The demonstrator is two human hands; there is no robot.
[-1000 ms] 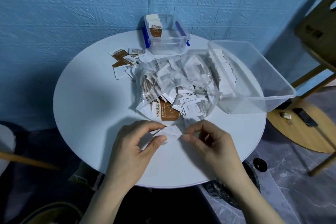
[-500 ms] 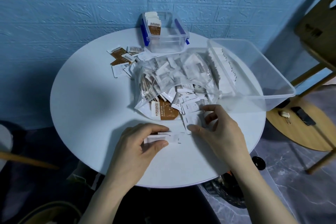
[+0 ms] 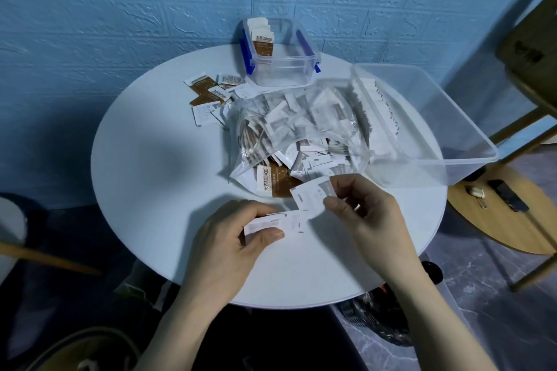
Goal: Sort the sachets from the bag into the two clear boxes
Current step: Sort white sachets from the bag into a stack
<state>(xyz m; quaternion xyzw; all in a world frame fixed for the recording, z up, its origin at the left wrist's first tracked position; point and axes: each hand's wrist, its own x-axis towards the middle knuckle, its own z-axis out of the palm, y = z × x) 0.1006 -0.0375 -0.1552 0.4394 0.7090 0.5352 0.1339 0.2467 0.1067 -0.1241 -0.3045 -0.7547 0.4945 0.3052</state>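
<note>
Two hands (image 3: 229, 238) (image 3: 366, 212) pinch white sachets (image 3: 312, 196) | brown sachet (image 3: 275, 182) reads "taikoo"

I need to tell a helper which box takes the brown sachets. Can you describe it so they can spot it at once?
On the round white table, look to the far edge by the blue wall. The small clear box there has blue side clips and brown sachets standing inside; the other box, at the right, is larger and has no clips.

A round white table (image 3: 144, 166) stands against a far blue wall of embossed brick-pattern panels (image 3: 120, 9). Right of it, a round light-wood stool (image 3: 497, 220) and wooden chair frame (image 3: 530, 69) rest on grey marbled floor (image 3: 470, 325).
</note>
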